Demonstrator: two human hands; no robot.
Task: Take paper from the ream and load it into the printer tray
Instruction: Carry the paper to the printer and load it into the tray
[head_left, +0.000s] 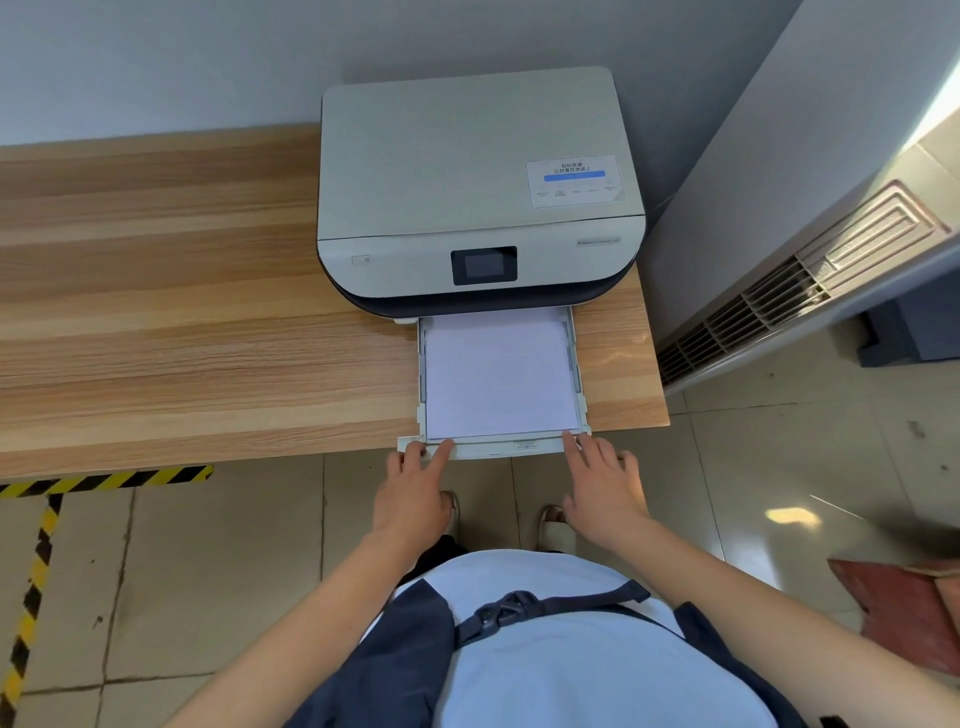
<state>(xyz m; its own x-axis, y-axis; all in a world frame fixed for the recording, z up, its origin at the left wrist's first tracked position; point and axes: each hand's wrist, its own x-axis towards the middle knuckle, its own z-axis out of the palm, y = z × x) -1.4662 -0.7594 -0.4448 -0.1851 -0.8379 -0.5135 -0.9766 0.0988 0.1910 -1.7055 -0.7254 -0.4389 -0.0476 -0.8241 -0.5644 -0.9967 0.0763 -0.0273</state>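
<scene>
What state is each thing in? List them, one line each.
printer tray: pulled out, loaded
paper: lying flat in the tray
printer: lid closed, screen dark
left hand: open, fingertips at the tray's front edge
right hand: open, fingertips at the tray's front edge

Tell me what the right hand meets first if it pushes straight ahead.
Likely the tray's front lip: the right hand already has fingertips at its near right corner, with the paper just beyond.
</scene>
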